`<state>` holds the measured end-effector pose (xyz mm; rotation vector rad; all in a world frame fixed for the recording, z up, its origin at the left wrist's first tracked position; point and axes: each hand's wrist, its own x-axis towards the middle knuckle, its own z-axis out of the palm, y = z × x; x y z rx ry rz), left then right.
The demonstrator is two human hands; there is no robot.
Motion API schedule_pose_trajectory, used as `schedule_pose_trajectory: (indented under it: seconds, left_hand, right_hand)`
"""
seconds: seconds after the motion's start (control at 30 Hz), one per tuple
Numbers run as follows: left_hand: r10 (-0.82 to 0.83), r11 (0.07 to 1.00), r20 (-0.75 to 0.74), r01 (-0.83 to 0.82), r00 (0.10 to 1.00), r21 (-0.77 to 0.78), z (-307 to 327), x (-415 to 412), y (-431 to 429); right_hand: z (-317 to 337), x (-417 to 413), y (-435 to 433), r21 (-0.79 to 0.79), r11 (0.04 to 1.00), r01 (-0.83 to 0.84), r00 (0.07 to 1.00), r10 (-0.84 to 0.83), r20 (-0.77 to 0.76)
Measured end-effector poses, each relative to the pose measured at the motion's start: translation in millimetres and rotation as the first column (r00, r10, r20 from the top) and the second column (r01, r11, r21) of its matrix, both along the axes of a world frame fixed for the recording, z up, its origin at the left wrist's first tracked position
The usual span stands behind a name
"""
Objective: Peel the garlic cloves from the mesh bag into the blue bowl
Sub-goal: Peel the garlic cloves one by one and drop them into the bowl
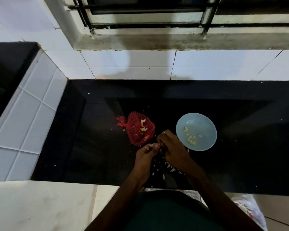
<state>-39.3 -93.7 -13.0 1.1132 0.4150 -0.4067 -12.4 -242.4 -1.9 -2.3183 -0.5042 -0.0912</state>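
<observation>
Head view: mesh bag (137, 129) lies just beyond the fingers (155, 145).

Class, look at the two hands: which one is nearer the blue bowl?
The right hand, beside the rim of the blue bowl; the left hand sits farther off, below the red mesh bag.

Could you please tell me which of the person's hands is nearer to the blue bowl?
Right. The right hand lies beside the bowl, at its lower-left rim; the left hand is farther left, just below the red mesh bag.
</observation>
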Motion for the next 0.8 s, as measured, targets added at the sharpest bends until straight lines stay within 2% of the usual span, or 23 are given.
schedule_pose_trajectory:
  seconds: [0.07,0.17,0.3,0.5,0.7,0.8]
  left_hand:
    - [0.037,0.999,-0.046,-0.037,0.998,-0.004,4,3,-4]
    - [0.124,0.992,-0.134,-0.127,0.983,-0.014,12,9,-7]
    - [0.116,0.993,-0.136,-0.119,0.984,-0.012,12,10,-1]
    - [0.048,0.997,-0.085,-0.043,0.995,0.062,18,4,-4]
    - [-0.076,0.93,0.115,0.029,0.99,0.368,17,5,-6]
    - [-0.17,0.862,0.18,0.058,0.969,0.503,15,6,-7]
  right_hand:
    - [3,-3,0,-0.064,0.998,0.029,0.999,-0.027,0.034]
    - [2,-12,3,-0.077,0.996,0.041,0.998,-0.037,0.056]
    - [-6,-19,3,-0.001,0.996,0.086,0.993,-0.086,-0.077]
    - [-3,-15,-4,0.139,0.967,0.215,0.965,-0.188,-0.182]
    - [9,-15,-3,0.413,0.872,0.263,0.933,-0.12,-0.339]
    - [13,-13,-5,0.448,0.871,0.203,0.95,-0.064,-0.306]
